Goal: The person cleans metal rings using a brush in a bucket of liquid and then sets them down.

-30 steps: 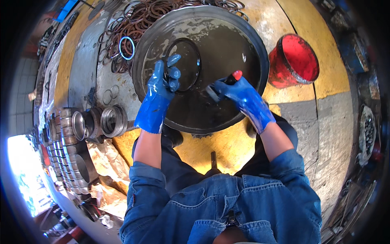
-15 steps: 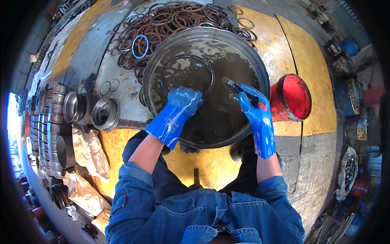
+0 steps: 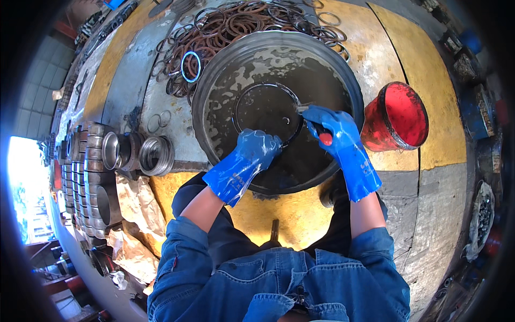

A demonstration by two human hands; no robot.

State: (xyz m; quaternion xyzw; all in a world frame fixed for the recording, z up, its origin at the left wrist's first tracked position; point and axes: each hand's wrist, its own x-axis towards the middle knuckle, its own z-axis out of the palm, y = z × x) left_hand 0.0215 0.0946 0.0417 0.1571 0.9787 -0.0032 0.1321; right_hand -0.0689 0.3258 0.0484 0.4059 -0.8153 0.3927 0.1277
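Gripping dark ring [image 3: 267, 84], left hand [image 3: 258, 150] curled, right hand [image 3: 337, 127] closed around red-ended brush [image 3: 325, 139]

The left hand [image 3: 251, 154], in a long blue glove, grips the near edge of a large dark ring [image 3: 266, 84] over a round basin [image 3: 199, 115] of murky liquid. The right hand [image 3: 337, 131], gloved alike, holds a red-ended tool [image 3: 325, 139], its working end at the ring's right side; whether they touch is unclear. Beyond the basin's far rim lies a heap of rusty rings [image 3: 241, 24], with a bright blue-edged ring [image 3: 183, 67] at its left. A red bucket [image 3: 389, 118] leans open on the right. At left sit a stack of thin metal rings [image 3: 155, 155], rows of metal cylinders [image 3: 94, 182] and crumpled brown paper [image 3: 140, 206]. The floor [image 3: 445, 134] shows yellow and grey.
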